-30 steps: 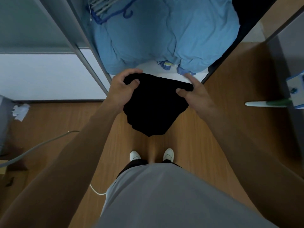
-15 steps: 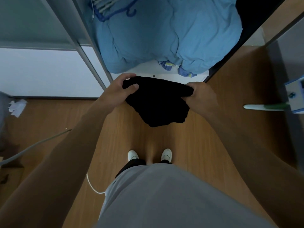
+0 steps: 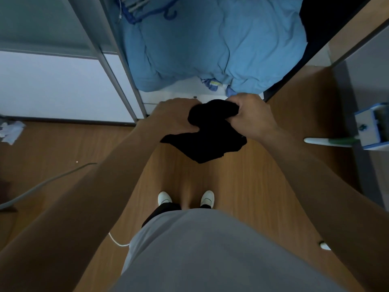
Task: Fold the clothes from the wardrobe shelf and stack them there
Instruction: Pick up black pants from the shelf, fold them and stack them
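Far left of the frame, crumpled white paper scraps lie on the brown wood-grain floor, with a grey cable trailing across lower down; neither is part of the task. Moving right, the left hand sits mid-frame, palm down, fingers curled shut over the left edge of the small black fabric garment, thumb pinching from below. Garment hangs in the air between both hands, just in front of the white wardrobe shelf edge, well above the floor and the white shoes. Lower part droops in a rough point; top part is bunched into a roll. Above it, upper centre, a bulky light-blue quilt fills the shelf, with blue plastic hangers at top. Right hand is a closed fist gripping the bunched top right of the garment. Far right, a white-and-green handled tool pokes out from a blue-white box.

Judgement: fold is mid-way, cloth half gathered. To do it well, keep both grips firm at the corners, pull lightly apart so the bunch flattens, line up edges before bringing halves together, and keep the drooping tail from twisting. Free shelf space looks narrow beside the quilt, so a compact fold would suit.
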